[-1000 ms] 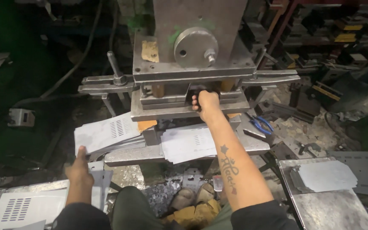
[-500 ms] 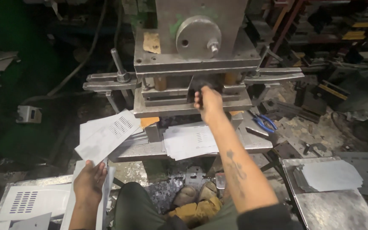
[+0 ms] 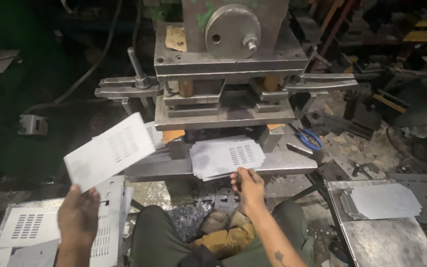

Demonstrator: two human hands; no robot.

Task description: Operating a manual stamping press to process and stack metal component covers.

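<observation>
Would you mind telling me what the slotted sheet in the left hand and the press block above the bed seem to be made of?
The slotted sheet in the left hand looks like thin, dull grey sheet metal: it stays flat and has punched slots. The press block looks like heavy bare steel, grey, scuffed and bolted.

blue-handled pliers (image 3: 311, 139) lying on the press bed, right of the die. blank metal plates (image 3: 384, 200) stacked on a steel table (image 3: 396, 244) at right. grey pedal box (image 3: 32, 124) on the dark floor, left.
</observation>
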